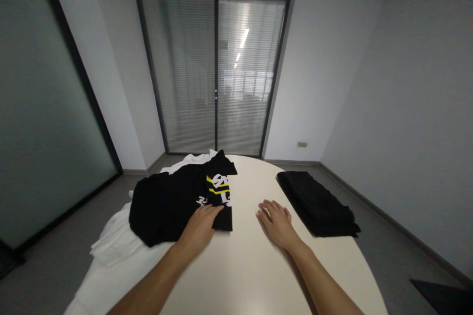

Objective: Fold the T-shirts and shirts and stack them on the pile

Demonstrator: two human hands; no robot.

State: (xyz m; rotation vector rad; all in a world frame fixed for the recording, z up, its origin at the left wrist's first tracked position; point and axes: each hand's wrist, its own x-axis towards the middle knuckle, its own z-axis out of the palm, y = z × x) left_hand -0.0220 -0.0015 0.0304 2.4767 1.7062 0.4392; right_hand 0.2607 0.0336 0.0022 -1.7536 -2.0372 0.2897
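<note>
A black T-shirt with a white and yellow print lies on the left half of the table, one side folded so that the print faces up. My left hand rests on its near right part, by the sleeve, with the fingers laid on the cloth and the thumb out to the right. On bare tabletop to the right of the shirt, my right hand lies palm down with its fingers spread and holds nothing. Beyond it, at the right, sits a folded black cloth stack, apart from the hand.
White garments lie under and behind the black shirt at the left. The round white table has its curved edge at the far side and right. Behind it stand a glazed door with blinds and grey walls.
</note>
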